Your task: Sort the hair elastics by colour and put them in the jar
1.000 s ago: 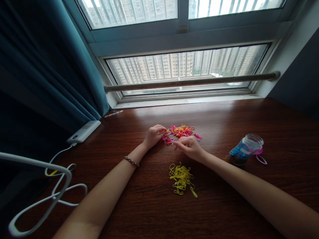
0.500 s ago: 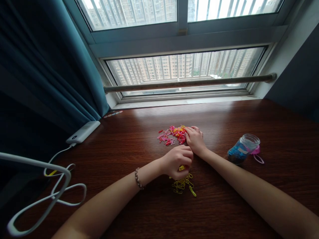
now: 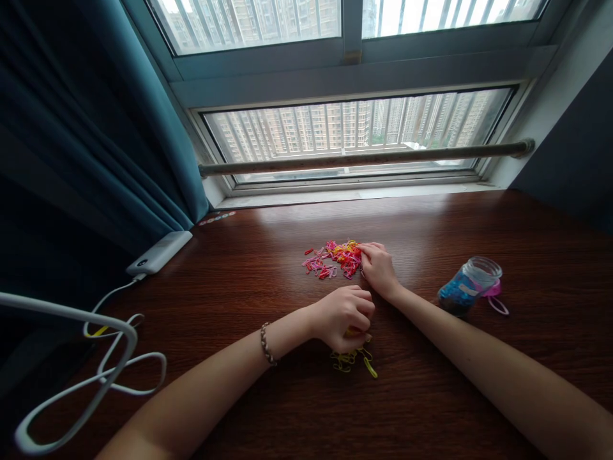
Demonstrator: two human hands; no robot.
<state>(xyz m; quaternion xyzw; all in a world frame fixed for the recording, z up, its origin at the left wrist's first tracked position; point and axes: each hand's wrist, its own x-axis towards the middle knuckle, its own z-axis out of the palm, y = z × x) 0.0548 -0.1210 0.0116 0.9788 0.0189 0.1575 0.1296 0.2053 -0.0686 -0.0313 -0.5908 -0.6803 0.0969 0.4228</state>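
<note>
Small pink, red and yellow rubber bands (image 3: 335, 259) lie in a loose pile at the table's middle. The fingertips of my right hand (image 3: 380, 268) rest on the pile's right edge, bent together; what they pinch is hidden. Nearer to me, my left hand (image 3: 342, 317) is curled closed with yellow rubber bands (image 3: 353, 331) showing between its fingers. Just beneath it lies a small heap of yellow-green rubber bands (image 3: 345, 362), partly covered by the hand. A braided bracelet (image 3: 267, 345) circles my left wrist.
A clear jar (image 3: 465, 286) with blue contents leans to the right of my right forearm, beside a pink lid (image 3: 494, 290) with a loop. At the left are a white power bank (image 3: 160, 252) and a looped white cable (image 3: 115, 383). A window with a rail (image 3: 359, 158) is behind the table.
My right hand has shifted slightly right along the pile's edge. My left hand has moved slightly down and right, its fingers closing further over the yellow rubber bands.
</note>
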